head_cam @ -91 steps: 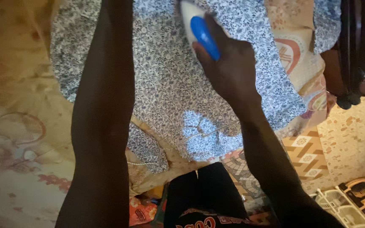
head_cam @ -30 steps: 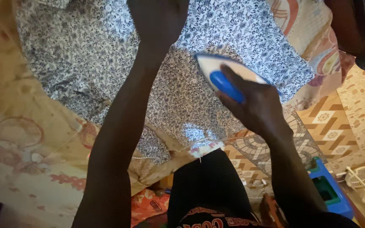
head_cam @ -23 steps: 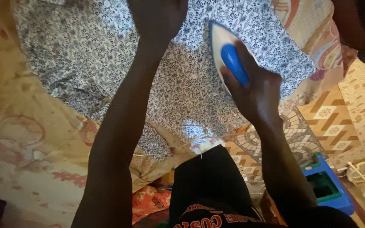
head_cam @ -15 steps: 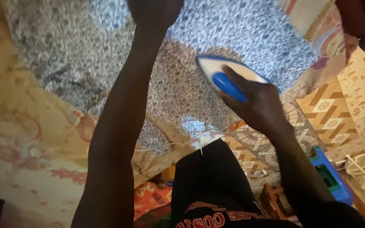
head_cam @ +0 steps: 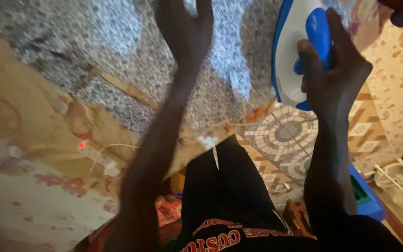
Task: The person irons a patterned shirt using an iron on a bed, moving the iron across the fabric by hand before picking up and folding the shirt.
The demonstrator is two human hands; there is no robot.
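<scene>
Right hand [head_cam: 334,74] grips the iron [head_cam: 295,51] by its handle, lifted off the shirt's [head_cam: 117,42] right edge. Left hand [head_cam: 185,32] lies flat, open, on the shirt. Risk: soleplate near fingers; burn likely.

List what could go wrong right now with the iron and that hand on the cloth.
1. The left hand lies flat on the floral cloth close beside the iron; a sideways swing could burn it.
2. The right hand holds the iron near the cloth's edge above the tiled floor; a slip could drop it there.
3. A cord trails across the sheet and could snag.
</scene>
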